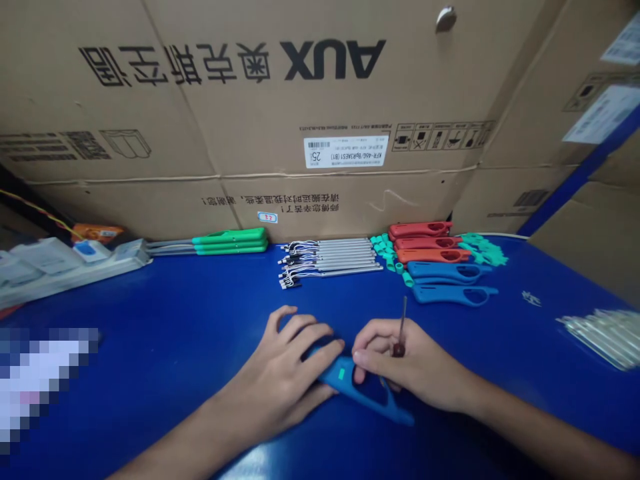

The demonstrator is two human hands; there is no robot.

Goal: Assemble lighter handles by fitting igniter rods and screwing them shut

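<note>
A blue lighter handle shell [357, 390] with an oval opening and a small green patch lies aslant between my hands. My left hand [295, 360] grips its upper-left end, fingers over the top and thumb underneath. By the opening, my right hand [395, 357] touches the shell with thumb and fingertips. Between the right hand's fingers sits a small screwdriver [403, 320], its thin shaft pointing up and its dark red handle mostly hidden in the palm. What the right fingertips do inside the opening is partly hidden.
Metal rods with white wires [345, 259] lie ahead. Right of them are green caps [384, 250], red shells [420, 230] and blue shells [453, 295]. Assembled green lighters [230, 241] and a power strip [75, 270] lie left. Clear-wrapped rods [603, 337] lie right; cardboard [250, 147] stands behind.
</note>
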